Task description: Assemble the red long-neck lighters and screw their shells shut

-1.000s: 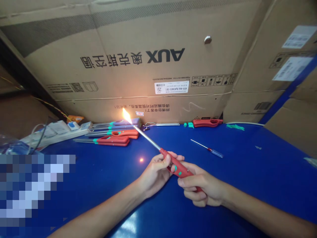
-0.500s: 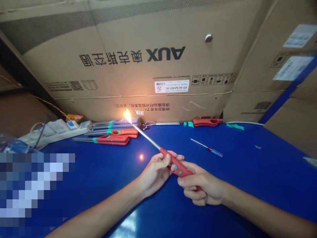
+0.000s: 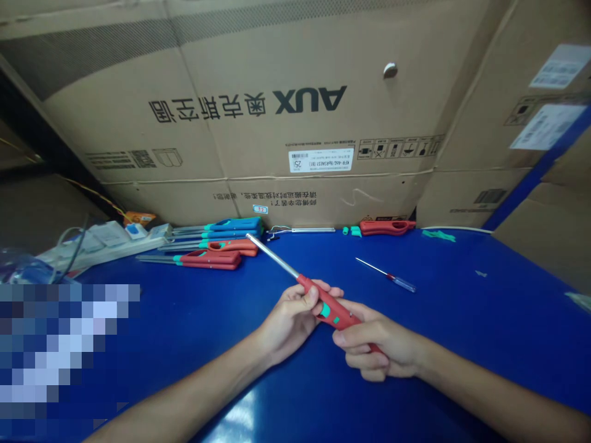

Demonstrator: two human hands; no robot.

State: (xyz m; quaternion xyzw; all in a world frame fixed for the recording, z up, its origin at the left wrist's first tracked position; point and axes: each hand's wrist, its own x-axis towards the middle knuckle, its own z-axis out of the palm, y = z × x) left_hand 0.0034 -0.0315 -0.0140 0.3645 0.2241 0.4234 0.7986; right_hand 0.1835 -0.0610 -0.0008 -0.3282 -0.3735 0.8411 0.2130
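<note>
Head view, I see the left hand curled shut around a red lighter, right hand closed on its grip; more lighters, screwdriver lying well apart on the blue surface.

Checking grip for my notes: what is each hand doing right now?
Left hand: closed, holding a red utility lighter.
Right hand: closed, holding the same lighter.

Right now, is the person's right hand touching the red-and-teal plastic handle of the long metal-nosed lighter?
Touching: the head view shows the right hand closed on the red plastic handle, with fingers curled around its lower end.
</note>
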